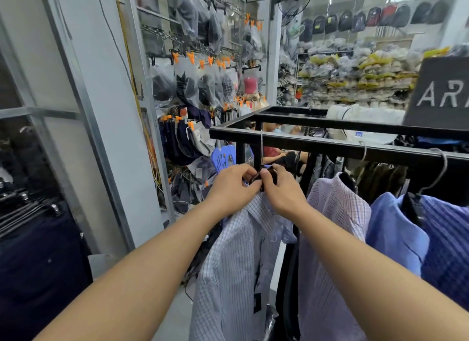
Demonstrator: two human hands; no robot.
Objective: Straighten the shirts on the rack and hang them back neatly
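A pale checked shirt (228, 259) hangs at the left end of the black rack rail (330, 145), its metal hanger hook (261, 147) over the rail. My left hand (231, 186) and my right hand (281, 191) meet at its collar, fingers curled and pinching the collar around the dark hanger top. To the right hang a lilac striped shirt (335, 229), a light blue shirt (396, 229) and a blue striped shirt (449, 239), each on its own hanger.
A grey pillar (106, 137) stands left, with dark trousers (33, 252) hung beside it. Bagged goods on orange clips (203, 61) cover the wall behind. A dark sign (441, 94) sits on the rack at right. A seated person (274, 150) is behind the rail.
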